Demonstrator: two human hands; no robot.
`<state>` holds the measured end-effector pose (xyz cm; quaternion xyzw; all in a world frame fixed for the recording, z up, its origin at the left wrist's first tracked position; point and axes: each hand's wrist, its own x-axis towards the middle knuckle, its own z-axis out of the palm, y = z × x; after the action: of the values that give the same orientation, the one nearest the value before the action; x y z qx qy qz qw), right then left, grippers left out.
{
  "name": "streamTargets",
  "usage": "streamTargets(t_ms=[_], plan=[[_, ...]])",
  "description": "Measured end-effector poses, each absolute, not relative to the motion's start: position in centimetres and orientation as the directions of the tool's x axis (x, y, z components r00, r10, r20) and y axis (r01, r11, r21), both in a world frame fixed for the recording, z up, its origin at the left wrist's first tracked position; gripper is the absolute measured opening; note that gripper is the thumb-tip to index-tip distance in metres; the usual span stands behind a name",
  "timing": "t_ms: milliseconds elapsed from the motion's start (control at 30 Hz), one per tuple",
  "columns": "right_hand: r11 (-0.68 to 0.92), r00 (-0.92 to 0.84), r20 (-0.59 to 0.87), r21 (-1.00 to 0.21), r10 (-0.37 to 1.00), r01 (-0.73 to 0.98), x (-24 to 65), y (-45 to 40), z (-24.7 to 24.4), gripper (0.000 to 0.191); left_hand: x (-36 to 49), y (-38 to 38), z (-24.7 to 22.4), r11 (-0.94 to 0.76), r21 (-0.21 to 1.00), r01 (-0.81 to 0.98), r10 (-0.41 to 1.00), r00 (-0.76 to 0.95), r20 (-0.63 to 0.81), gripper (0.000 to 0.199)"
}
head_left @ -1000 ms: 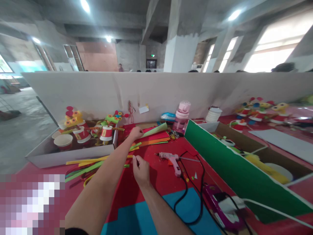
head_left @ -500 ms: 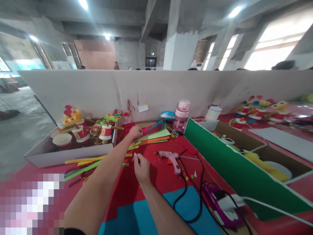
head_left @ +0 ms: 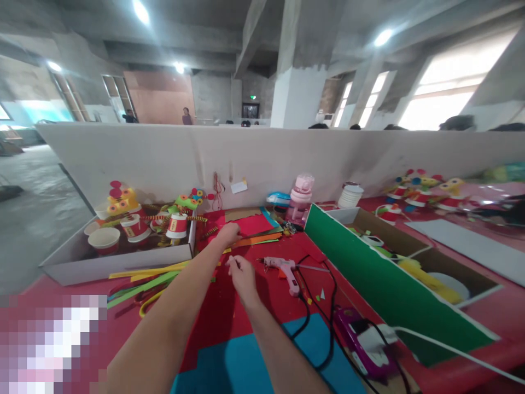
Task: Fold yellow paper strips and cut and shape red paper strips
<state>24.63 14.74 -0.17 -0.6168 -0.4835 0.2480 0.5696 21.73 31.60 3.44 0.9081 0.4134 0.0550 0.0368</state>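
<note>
Paper sheets (head_left: 262, 238), orange and green among them, lie on the red table (head_left: 262, 306) behind the glue gun (head_left: 287, 268). The red-and-white cups (head_left: 179, 225) carry small dark writing that I can't read, and the white label on my purple power strip (head_left: 348, 323) is too tiny as well. My left hand (head_left: 228, 234) is at the sheets' left end, fingers curled narrow; I can't tell if they pinch any. My right hand (head_left: 243, 275) is nearer me, thumb and forefinger close together, anything between them unclear. My left forearm covers part of the coloured strips (head_left: 141, 272); the blue paper (head_left: 233, 364) is cut off below.
</note>
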Motion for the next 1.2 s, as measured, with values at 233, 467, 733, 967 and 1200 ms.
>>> streamTargets(t_ms=[233, 467, 733, 967, 1200], plan=[[-0.169, 0.413, 0.299, -0.597, 0.861, 0.784, 35.7, 20.2, 4.5, 0.036, 21.3, 31.7, 4.4, -0.626, 0.108, 0.772, 0.780, 0.623, 0.062, 0.024], [-0.218, 0.298, 0.182, -0.363, 0.937, 0.906, 41.8, 23.0, 2.4, 0.030, 21.5, 31.4, 4.4, -0.605, 0.086, 0.791, 0.796, 0.602, 0.066, 0.025], [-0.164, 0.205, 0.196, -0.208, 0.959, 0.964, 43.6, 24.8, 2.2, 0.046, 21.6, 31.2, 3.6, -0.627, -0.018, 0.779, 0.779, 0.627, 0.030, 0.035], [-0.123, 0.143, 0.175, -0.123, 0.974, 0.985, 44.7, 24.5, 2.2, 0.043, 22.0, 30.5, 4.0, -0.683, -0.083, 0.726, 0.727, 0.686, 0.016, 0.038], [-0.034, 0.044, 0.243, -0.045, 0.969, 0.998, 43.3, 23.6, 2.2, 0.032, 22.6, 30.5, 4.0, -0.690, -0.106, 0.716, 0.719, 0.695, 0.013, 0.032]])
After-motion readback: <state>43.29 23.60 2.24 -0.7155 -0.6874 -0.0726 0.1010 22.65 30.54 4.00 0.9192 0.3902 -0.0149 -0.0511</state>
